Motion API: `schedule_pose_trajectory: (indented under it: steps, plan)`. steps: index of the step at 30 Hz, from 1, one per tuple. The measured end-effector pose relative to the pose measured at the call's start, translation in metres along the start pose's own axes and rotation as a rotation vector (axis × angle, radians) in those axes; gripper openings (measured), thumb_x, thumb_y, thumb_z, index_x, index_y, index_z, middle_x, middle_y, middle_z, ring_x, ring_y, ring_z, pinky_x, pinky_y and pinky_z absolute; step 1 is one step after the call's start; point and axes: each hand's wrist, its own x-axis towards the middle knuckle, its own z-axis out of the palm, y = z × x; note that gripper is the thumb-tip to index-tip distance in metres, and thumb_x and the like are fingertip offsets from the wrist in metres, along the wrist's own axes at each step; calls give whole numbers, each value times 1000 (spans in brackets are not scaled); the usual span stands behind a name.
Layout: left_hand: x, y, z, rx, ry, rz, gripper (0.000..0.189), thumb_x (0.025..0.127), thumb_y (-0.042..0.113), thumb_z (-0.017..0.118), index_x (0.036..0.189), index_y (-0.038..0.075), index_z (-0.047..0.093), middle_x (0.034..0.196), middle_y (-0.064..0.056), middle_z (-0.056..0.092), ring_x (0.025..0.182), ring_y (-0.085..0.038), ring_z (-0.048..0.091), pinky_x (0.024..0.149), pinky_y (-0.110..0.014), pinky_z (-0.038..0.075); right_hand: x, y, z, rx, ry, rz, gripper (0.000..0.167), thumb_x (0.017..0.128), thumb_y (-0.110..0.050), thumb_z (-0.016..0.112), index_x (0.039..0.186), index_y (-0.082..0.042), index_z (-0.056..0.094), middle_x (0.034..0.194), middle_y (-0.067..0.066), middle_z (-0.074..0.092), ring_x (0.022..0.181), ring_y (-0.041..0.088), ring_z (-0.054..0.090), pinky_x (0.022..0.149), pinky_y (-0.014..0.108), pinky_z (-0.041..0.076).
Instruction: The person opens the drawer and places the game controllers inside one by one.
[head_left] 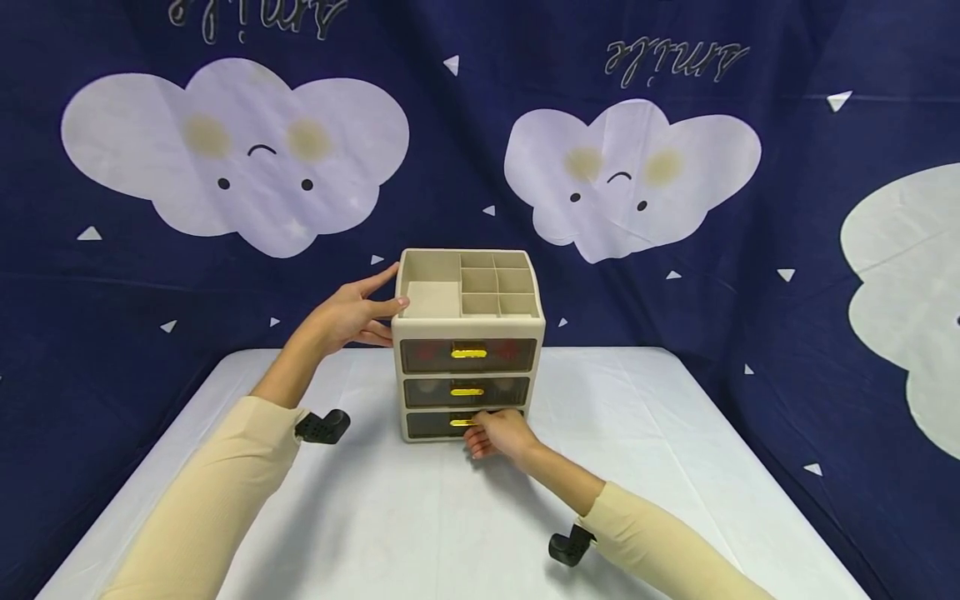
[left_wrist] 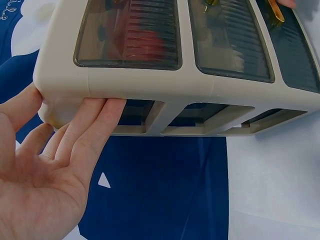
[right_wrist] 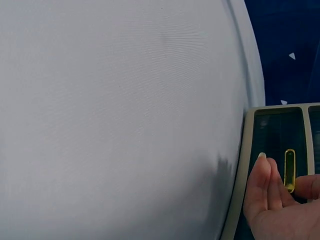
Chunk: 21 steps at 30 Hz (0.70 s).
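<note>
A cream desktop organizer (head_left: 398, 379) stands on the white table, with an open compartmented top and three dark see-through drawers with gold handles. My left hand (head_left: 347, 317) rests at its upper left corner, the thumb at the top rim. In the left wrist view, straight fingers (left_wrist: 97, 125) lie against the organizer's side wall. My right hand (head_left: 504, 433) is at the bottom drawer (head_left: 427, 425), pinching the right end of its gold handle (right_wrist: 289, 167) between thumb and finger. All three drawers are pushed in. Something red shows through the top drawer (left_wrist: 145, 45).
The white table (head_left: 420, 525) spreads in front of the organizer and to both sides. Behind it hangs a dark blue curtain (head_left: 457, 167) with white clouds and triangles. Black wrist cameras (head_left: 324, 427) sit at both sleeve cuffs.
</note>
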Motion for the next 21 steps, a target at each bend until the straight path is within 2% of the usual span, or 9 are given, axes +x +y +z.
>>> schedule_pose_trajectory:
  steps: [6, 12, 14, 17, 21]
  plan:
    - [2, 0, -1, 6, -4, 9, 79, 103, 33, 63, 162, 43, 12, 158, -23, 39, 103, -36, 74, 96, -51, 58, -3, -3, -1, -21, -24, 5, 39, 103, -15, 49, 101, 19, 68, 73, 6, 68, 59, 10, 62, 59, 23, 58]
    - [-3, -8, 2, -16, 3, 9, 76, 103, 34, 61, 163, 40, 14, 153, -25, 45, 111, -39, 70, 100, -52, 55, -18, -8, -14, -120, -155, 53, 42, 106, -19, 50, 110, 20, 65, 73, 4, 65, 60, 9, 61, 61, 23, 58]
    - [-6, -10, 3, -28, 17, 10, 77, 103, 38, 62, 163, 37, 14, 149, -26, 50, 113, -39, 69, 101, -52, 55, -23, -10, -22, -176, -202, 51, 40, 105, -19, 54, 110, 19, 66, 75, 4, 65, 64, 10, 63, 63, 26, 60]
    - [-12, -13, 4, -21, 59, 13, 77, 101, 45, 61, 164, 29, 19, 141, -29, 57, 107, -34, 73, 98, -49, 57, -32, -15, -37, -271, -257, 36, 38, 102, -19, 57, 111, 17, 67, 79, 6, 69, 70, 13, 66, 68, 31, 62]
    - [-21, -22, 5, -8, 157, 19, 70, 103, 49, 56, 158, 10, 37, 129, -30, 64, 90, -24, 77, 90, -45, 61, -42, -25, -58, -353, -269, 36, 39, 102, -21, 58, 114, 14, 68, 83, 9, 71, 74, 15, 68, 71, 33, 62]
